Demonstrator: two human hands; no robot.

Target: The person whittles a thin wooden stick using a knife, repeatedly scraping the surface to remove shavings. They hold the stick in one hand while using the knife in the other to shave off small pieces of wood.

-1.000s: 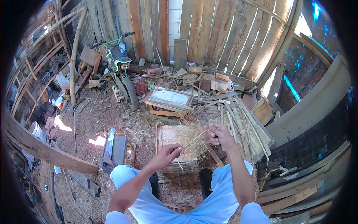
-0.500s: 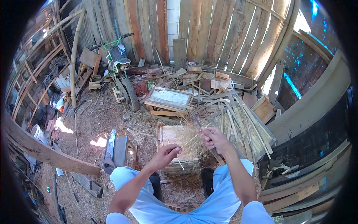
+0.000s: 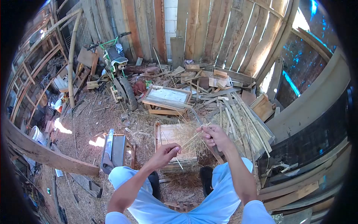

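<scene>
My right hand [image 3: 216, 139] is closed around a knife [image 3: 195, 116]; its blade points up and away, and its handle sticks out below the fist. Between the thumb and fingers of my left hand [image 3: 166, 154] is a thin pale strip [image 3: 191, 139], which looks like bamboo and runs up to the right hand. The strip's far end, by the knife, is hard to make out. Curly shavings [image 3: 203, 149] lie below the right hand, partly over a shallow wooden box [image 3: 158, 136] between my feet.
A dark-topped stool [image 3: 118, 150] stands left of my knee. Beyond the box are a wooden frame with a white panel [image 3: 169, 95], a heap of split strips [image 3: 244, 123] and scrap wood [image 3: 220, 80]. A small motorbike [image 3: 118, 61] leans near the plank wall [image 3: 209, 33].
The view has shifted slightly. The knife's blade now tilts a little more to the left, while both hands keep their holds and stay nearly in place.
</scene>
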